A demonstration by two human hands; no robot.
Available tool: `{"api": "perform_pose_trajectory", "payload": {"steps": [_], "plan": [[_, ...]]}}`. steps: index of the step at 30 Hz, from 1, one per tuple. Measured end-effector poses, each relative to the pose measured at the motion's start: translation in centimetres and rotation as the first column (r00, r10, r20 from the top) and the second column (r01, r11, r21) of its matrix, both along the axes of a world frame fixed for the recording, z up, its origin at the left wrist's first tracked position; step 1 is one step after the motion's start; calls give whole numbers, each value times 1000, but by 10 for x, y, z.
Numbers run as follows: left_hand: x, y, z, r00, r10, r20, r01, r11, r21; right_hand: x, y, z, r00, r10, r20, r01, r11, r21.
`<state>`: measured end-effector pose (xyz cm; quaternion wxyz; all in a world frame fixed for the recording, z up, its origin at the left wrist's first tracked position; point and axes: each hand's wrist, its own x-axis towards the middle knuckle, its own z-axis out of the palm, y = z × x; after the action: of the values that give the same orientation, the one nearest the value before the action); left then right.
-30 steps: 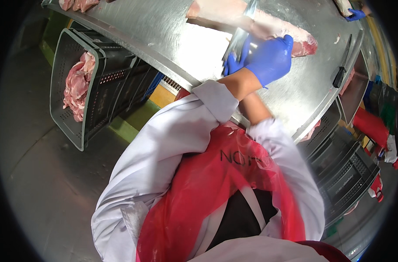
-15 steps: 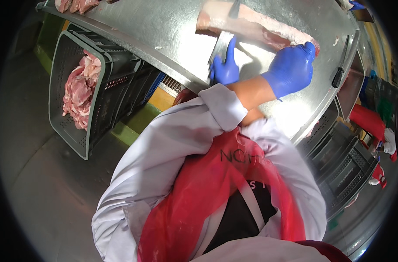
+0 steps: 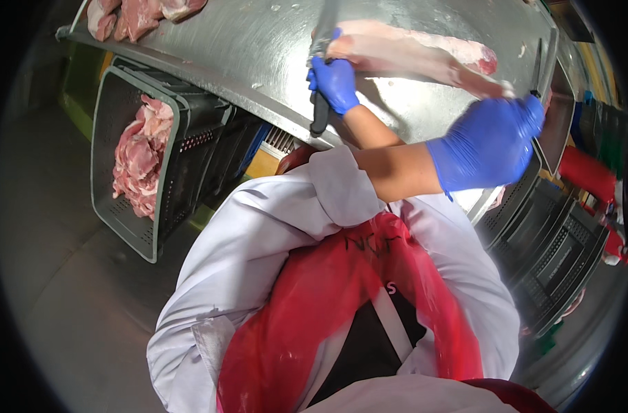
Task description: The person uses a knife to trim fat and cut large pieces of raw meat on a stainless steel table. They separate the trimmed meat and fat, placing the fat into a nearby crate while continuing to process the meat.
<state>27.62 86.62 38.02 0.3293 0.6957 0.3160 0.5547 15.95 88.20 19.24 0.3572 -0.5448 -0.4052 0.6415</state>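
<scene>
My forearms cross, the left lying over the right. A long slab of raw meat (image 3: 489, 58) with pale fat lies on the metal table (image 3: 259, 51). Along its near side a pale strip of meat (image 3: 424, 58) stretches toward my left hand (image 3: 489, 144), at the right. Those blue-gloved fingers are closed around the strip's right end. My right hand (image 3: 336, 86), also gloved in blue, is closed on a knife (image 3: 319, 113) at the slab's left end. The knife's black handle points toward me and its blade away; one right finger shows beside the meat's left end.
Several meat pieces (image 3: 138, 15) lie at the table's far left. Below the left edge, a tilted grey crate (image 3: 97, 168) holds meat trimmings (image 3: 142, 162). A thin black-handled tool (image 3: 538, 69) rests near the right edge. Dark crates (image 3: 551, 255) stand at lower right; people in red are beyond.
My left hand has moved right and toward me, drawing the pale strip along the slab's near side. My right hand, with the knife, has shifted left and away, to the slab's left end.
</scene>
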Motion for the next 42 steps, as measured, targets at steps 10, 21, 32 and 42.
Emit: {"api": "perform_pose_trajectory", "payload": {"steps": [10, 21, 32, 42], "plan": [[162, -39, 129, 790, -434, -433, 583, 749, 313, 71, -44, 47, 976, 138, 167, -163, 976, 145], [14, 152, -161, 291, -178, -940, -85, 974, -211, 357, -129, -11, 832, -536, 141, 523, 844, 119], [11, 100, -168, 339, -185, -922, 41, 982, -182, 370, -16, -42, 856, -512, -67, 517, 847, 128], [11, 110, -172, 367, -277, -888, 98, 961, -259, 340, -35, -32, 843, -498, -206, 530, 833, 157]]}}
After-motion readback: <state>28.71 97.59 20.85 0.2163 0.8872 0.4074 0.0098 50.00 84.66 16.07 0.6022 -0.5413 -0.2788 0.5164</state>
